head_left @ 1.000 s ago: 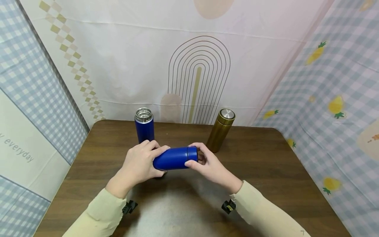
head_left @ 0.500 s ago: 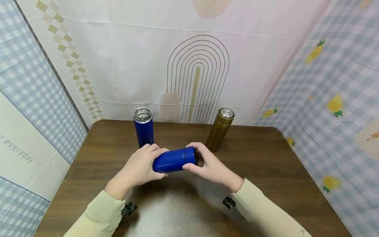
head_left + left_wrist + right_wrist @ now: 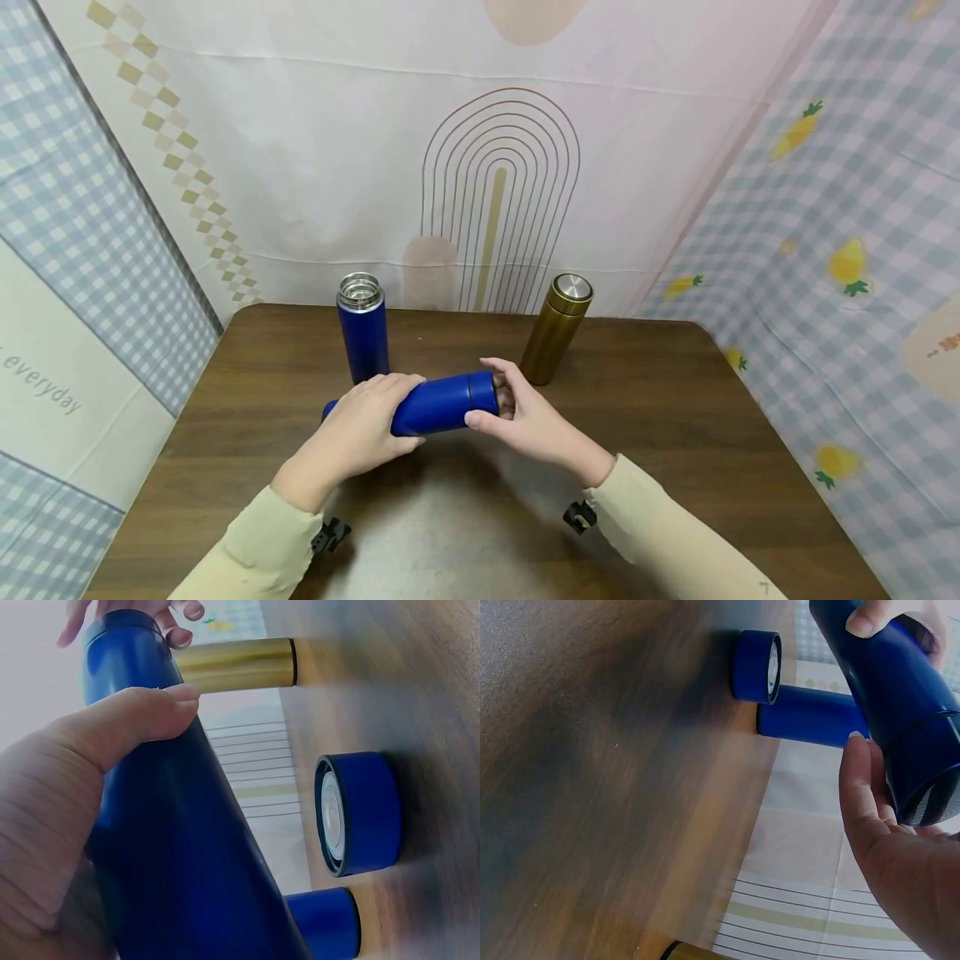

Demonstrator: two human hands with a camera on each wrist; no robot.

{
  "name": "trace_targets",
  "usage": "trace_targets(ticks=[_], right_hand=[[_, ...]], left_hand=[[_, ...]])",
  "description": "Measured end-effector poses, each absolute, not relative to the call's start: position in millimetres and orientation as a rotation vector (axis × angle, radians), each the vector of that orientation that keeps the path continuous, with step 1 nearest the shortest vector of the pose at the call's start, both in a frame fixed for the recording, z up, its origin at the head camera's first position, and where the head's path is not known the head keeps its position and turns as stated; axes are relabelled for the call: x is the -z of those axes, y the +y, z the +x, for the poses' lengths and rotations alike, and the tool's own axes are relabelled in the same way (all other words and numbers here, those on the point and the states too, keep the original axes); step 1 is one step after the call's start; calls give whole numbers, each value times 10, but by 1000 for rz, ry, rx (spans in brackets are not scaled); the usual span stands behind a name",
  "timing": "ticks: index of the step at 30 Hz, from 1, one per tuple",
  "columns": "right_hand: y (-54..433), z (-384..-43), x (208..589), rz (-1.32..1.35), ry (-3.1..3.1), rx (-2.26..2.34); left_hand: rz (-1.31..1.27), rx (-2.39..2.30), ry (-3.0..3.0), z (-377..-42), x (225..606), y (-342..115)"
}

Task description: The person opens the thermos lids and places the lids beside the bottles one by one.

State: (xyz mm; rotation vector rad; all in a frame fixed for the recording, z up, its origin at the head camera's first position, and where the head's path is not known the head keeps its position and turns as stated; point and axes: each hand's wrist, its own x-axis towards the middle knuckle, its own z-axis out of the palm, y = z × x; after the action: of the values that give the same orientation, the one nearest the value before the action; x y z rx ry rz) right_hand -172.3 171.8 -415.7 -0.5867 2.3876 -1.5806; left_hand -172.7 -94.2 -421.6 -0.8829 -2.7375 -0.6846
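My left hand (image 3: 360,429) grips a blue thermos bottle (image 3: 435,404) round its body, thumb along the near side. It lies nearly sideways above the table, its lidded end towards my right hand (image 3: 528,417). My right fingers are loosely round that lid (image 3: 930,784); the thumb touches it, while the index finger stands lifted. A second blue bottle (image 3: 363,337) stands lidless, its steel mouth uncovered. In the left wrist view a loose blue lid (image 3: 364,814) rests on the table, inner side up; in the head view it is hidden.
A gold bottle (image 3: 555,329) with a silver-topped lid stands at the back right. Brown wooden tabletop (image 3: 675,450) lies below the hands. Patterned cloth (image 3: 315,167) hangs behind and at both sides.
The held bottle first tilts a little and shifts slightly left; now its blue far end shows behind my left hand. My right index finger has lifted from the lid.
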Motion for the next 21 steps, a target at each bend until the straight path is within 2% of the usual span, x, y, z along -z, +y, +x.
trace_targets(ticks=[15,21], right_hand=[[1705,-1710,4090,-346,2440,1491],[1657,-1591,3834,-375,2389,1472]], left_hand=[[-983,554,-2640,-1694,4177,-910],[-974,555,-2647,-1705,4205,-924]])
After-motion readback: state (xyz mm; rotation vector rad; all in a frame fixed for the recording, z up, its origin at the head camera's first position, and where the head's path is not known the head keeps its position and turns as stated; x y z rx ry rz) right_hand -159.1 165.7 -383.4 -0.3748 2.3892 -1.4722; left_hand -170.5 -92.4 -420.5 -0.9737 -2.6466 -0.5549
